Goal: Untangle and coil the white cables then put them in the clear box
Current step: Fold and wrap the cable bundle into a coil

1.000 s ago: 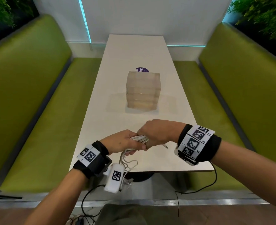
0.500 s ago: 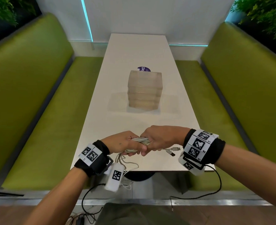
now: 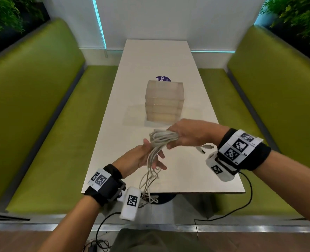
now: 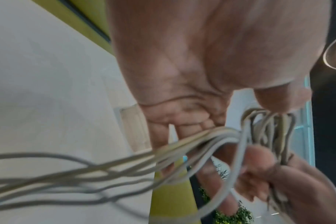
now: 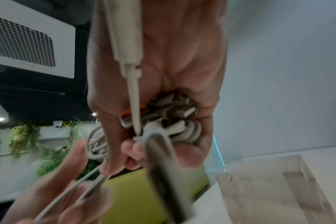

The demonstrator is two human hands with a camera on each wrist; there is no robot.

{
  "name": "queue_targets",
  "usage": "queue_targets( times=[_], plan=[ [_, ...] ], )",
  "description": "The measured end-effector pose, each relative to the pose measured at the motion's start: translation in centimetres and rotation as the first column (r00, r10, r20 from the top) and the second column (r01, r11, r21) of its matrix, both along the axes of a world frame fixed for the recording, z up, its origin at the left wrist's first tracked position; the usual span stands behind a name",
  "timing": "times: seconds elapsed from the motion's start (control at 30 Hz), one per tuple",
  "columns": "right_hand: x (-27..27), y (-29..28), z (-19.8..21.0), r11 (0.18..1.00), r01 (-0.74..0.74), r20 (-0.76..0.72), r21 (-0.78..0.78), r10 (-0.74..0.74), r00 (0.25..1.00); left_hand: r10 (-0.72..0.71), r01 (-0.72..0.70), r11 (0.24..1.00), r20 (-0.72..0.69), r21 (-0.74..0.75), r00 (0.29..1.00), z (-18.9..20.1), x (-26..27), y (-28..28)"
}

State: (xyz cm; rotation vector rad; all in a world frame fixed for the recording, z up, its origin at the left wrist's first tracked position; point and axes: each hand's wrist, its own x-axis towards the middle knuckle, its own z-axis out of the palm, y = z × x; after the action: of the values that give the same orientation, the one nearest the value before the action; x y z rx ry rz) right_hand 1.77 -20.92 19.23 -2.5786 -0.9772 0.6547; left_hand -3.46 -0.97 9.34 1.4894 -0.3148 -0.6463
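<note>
My right hand grips a coiled bunch of white cables above the near part of the white table. In the right wrist view the fingers curl round the folded loops and connector plugs. Loose strands hang from the bunch down past the table's front edge. My left hand is spread with straight fingers, the strands running across its palm. Two plug ends stick out under my right wrist. The clear box stands mid-table beyond both hands.
Green benches run along both sides of the table. A purple round sticker lies behind the box. Black camera cords hang from my wrists below the table's front edge.
Both hands lifted off the table's front edge and moved apart. My left hand let go of the bunch and spread its fingers; my right hand carried the coil up and forward.
</note>
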Motion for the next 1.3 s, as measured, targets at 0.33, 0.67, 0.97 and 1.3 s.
queue_targets(
  times=[0.33,0.67,0.97,1.3],
  plan=[
    [1.1,-0.9,2.6,0.983,0.115,0.049,0.146,-0.123,0.991,0.12,-0.114,0.989,0.057,-0.089,0.991,-1.4,-1.0,-1.5],
    [0.8,-0.2,1.4,0.885,0.31,-0.047,0.346,-0.314,0.948,0.467,-0.459,0.851,-0.033,-0.256,0.884,-0.4,-0.4,-2.3],
    [-1.3,3.1,-3.7,0.819,0.417,-0.155,0.394,-0.388,0.908,0.651,-0.684,0.653,-0.222,-0.325,0.726,1.8,0.6,-3.2],
    [-2.3,3.8,-6.1,0.717,0.517,-0.301,0.467,-0.42,0.856,0.665,-0.716,0.633,-0.267,-0.293,0.698,2.7,0.4,-3.2]
  ],
)
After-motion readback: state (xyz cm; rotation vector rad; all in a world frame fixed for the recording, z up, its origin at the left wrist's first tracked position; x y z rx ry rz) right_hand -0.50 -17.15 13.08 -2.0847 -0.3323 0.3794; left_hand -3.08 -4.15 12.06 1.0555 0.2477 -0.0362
